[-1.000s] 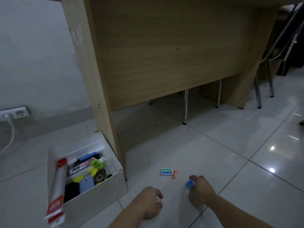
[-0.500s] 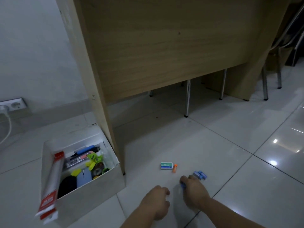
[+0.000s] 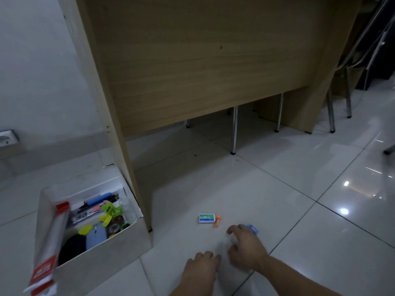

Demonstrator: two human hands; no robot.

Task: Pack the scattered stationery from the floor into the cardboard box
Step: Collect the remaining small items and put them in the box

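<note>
Glossy pale floor tiles [image 3: 277, 199] carry bright glints of light (mostly toward the right). A wooden desk [image 3: 203, 71] stands beside a grey wall [image 3: 38, 71] bearing a socket [image 3: 7, 139]; metal legs [image 3: 234, 129] show beneath.

The cardboard box [image 3: 102, 265] sits left of the desk panel [image 3: 125, 163], the staple box [image 3: 206, 218] right.

We saw a tall light-brown wooden desk panel [image 3: 203, 71] standing on glossy white floor tiles [image 3: 320, 210]. Thin chrome metal legs [image 3: 234, 129] stood behind it. A white wall socket [image 3: 7, 138] sat low on the pale grey wall [image 3: 38, 71], well left of the desk.
</note>
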